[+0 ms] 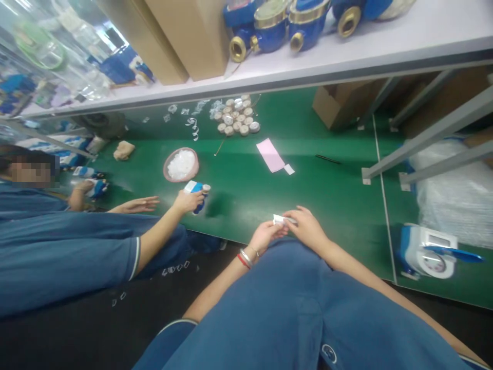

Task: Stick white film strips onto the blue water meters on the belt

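Note:
My left hand is closed near the table's front edge, pinching a small white piece that looks like paper or a label. My right hand meets it from the right, its fingers closed on the same piece; the fingertips partly hide it. Farther back on the green table lies a pink sheet, with a small white slip at its lower corner. To the left, a co-worker's hand holds a blue and white water meter.
A pink bowl of white pieces stands left. Many round parts are clustered at the back. A dark thin rod lies right, near metal shelf legs. Another water meter is far right. Brass-ringed meters sit on the shelf above.

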Demonstrator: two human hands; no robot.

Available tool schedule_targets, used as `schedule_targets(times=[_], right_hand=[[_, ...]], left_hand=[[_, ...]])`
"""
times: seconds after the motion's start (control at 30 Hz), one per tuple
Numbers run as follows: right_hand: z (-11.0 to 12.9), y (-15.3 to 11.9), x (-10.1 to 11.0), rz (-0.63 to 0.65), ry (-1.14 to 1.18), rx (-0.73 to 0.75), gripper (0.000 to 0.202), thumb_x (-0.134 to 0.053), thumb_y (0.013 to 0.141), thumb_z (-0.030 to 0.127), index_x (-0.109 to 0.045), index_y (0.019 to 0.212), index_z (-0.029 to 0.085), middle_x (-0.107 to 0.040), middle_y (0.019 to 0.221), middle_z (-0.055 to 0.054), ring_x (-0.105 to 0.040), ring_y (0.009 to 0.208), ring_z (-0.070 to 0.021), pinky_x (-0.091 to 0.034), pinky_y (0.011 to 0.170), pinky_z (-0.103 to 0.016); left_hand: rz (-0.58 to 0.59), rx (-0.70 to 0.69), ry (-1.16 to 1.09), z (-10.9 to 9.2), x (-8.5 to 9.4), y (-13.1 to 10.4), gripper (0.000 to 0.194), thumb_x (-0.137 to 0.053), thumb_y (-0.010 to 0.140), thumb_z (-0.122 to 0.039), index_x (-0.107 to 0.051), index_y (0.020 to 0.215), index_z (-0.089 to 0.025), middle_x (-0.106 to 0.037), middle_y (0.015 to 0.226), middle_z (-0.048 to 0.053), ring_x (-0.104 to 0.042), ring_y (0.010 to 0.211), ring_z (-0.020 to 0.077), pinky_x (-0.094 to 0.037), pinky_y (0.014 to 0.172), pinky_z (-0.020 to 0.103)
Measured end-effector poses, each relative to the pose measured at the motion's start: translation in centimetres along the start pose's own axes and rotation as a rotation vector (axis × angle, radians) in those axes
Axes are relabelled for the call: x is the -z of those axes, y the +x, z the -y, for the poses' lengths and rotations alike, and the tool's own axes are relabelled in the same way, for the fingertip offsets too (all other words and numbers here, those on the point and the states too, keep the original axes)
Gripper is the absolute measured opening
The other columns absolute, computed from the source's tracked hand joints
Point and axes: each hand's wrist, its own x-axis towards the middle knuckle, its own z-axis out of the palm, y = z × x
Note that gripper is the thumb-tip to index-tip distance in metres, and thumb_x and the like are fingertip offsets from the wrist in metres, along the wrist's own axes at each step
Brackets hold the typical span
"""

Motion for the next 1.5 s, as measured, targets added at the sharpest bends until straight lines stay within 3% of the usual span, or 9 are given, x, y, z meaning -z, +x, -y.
schedule_targets(times=[0.2,0.37,0.47,0.63,0.77,0.97,1.13,1.3,1.5], right_hand=[[-0.2,0.1,-0.4,-0.014,-0.062,0.101,0.017,-0.045,0.083,0.025,-0.061,0.088,0.024,-0.060,0.113,-0.004,-0.053,0.107,-0.0193,-0.017,0.107,-0.051],[1.1,0.3,0.0,-0.065,0.091,0.047,0.015,-0.047,0.082,0.028,-0.061,0.083,0.022,-0.050,0.127,-0.004,-0.042,0.119,-0.0192,-0.031,0.103,-0.043],[1.7,0.4,0.8,-0.114,0.220,-0.035,0.018,-0.045,0.084,0.031,-0.060,0.084,0.022,-0.048,0.129,-0.004,-0.042,0.120,-0.0174,-0.034,0.101,-0.039],[0.0,0.2,1.6,-0.188,0.317,-0.210,0.020,-0.048,0.082,0.038,-0.060,0.081,0.022,-0.049,0.127,-0.004,-0.044,0.118,-0.0183,-0.032,0.102,-0.040],[-1.8,-0.4,1.5,-0.212,0.371,-0.311,0.025,-0.048,0.081,0.042,-0.061,0.081,0.021,-0.049,0.126,-0.006,-0.046,0.116,-0.0197,-0.034,0.100,-0.041],[-2.3,-0.6,1.6,-0.192,0.402,-0.369,0.025,-0.049,0.080,0.043,-0.062,0.080,0.021,-0.051,0.124,-0.007,-0.049,0.113,-0.0200,-0.035,0.099,-0.041],[-2.4,-0.1,1.0,-0.146,0.437,-0.390,0.023,-0.049,0.081,0.041,-0.060,0.080,0.021,-0.052,0.124,-0.006,-0.049,0.114,-0.0185,-0.035,0.100,-0.040],[-2.6,0.6,0.8,-0.077,0.384,-0.332,0.024,-0.047,0.081,0.040,-0.061,0.080,0.021,-0.051,0.125,-0.007,-0.049,0.113,-0.0186,-0.038,0.098,-0.039],[-5.2,3.0,-1.3,0.066,0.260,-0.220,0.023,-0.047,0.081,0.037,-0.064,0.080,0.022,-0.051,0.125,-0.004,-0.048,0.115,-0.0183,-0.035,0.101,-0.041]], left_hand=[[-0.012,0.035,-0.039,-0.3,-0.2,-0.1,0.037,-0.064,0.070,-0.039,-0.063,0.091,-0.009,-0.067,0.084,0.012,-0.063,0.075,0.0161,-0.047,0.079,0.032],[-0.041,0.083,-0.017,0.0,-0.1,-0.1,0.038,-0.061,0.073,-0.040,-0.062,0.093,-0.009,-0.068,0.084,0.014,-0.063,0.072,0.0185,-0.049,0.072,0.032],[-0.136,-0.006,0.002,0.1,1.0,0.5,0.041,-0.059,0.074,-0.040,-0.060,0.100,-0.007,-0.067,0.090,0.018,-0.064,0.073,0.0214,-0.049,0.072,0.036],[-0.522,-0.236,0.037,-1.3,6.3,2.3,0.042,-0.047,0.082,-0.035,-0.052,0.113,-0.007,-0.061,0.109,0.017,-0.060,0.092,0.0192,-0.043,0.087,0.035],[-0.895,-0.425,0.337,-2.2,11.6,2.2,0.043,-0.049,0.081,-0.036,-0.054,0.115,-0.012,-0.062,0.107,0.010,-0.053,0.104,0.0212,-0.038,0.093,0.033],[-1.052,-0.361,0.587,-1.8,16.9,1.5,0.045,-0.053,0.079,-0.034,-0.051,0.120,-0.015,-0.059,0.115,0.011,-0.050,0.110,0.0238,-0.035,0.094,0.031],[-1.002,-0.193,0.519,-2.3,19.7,3.4,0.056,-0.063,0.072,-0.031,-0.046,0.123,-0.015,-0.059,0.116,0.011,-0.052,0.108,0.0225,-0.035,0.094,0.031],[-0.873,-0.187,0.454,-2.3,21.0,4.9,0.060,-0.065,0.069,-0.027,-0.045,0.125,-0.016,-0.058,0.117,0.009,-0.055,0.104,0.0199,-0.039,0.090,0.029],[-0.547,-0.210,0.409,-0.1,17.6,7.2,0.057,-0.068,0.066,-0.024,-0.051,0.120,-0.016,-0.057,0.120,0.010,-0.055,0.102,0.0218,-0.041,0.089,0.032]])
